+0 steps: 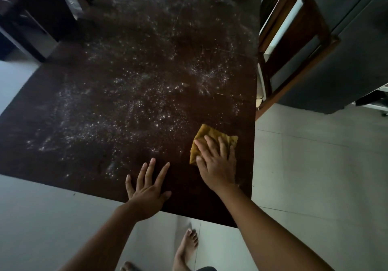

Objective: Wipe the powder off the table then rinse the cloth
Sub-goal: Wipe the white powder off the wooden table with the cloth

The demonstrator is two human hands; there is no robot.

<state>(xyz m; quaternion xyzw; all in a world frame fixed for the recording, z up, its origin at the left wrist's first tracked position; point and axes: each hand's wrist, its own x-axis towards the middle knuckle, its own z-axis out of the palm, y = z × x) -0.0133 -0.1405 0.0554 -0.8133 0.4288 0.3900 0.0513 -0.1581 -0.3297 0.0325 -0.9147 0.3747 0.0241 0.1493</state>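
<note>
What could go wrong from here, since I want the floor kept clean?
The right hand presses the cloth close to the right edge of the table; a stroke that way would likely push powder onto the tiled floor. The powder reaches the far end, so the small cloth may just smear it.

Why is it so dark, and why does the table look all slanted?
Head view: dim light leaves the dark brown wooden table murky, its white powder glinting; the wide-angle lens slants its edges; the mustard-yellow cloth under the right hand looks slightly soft.
</note>
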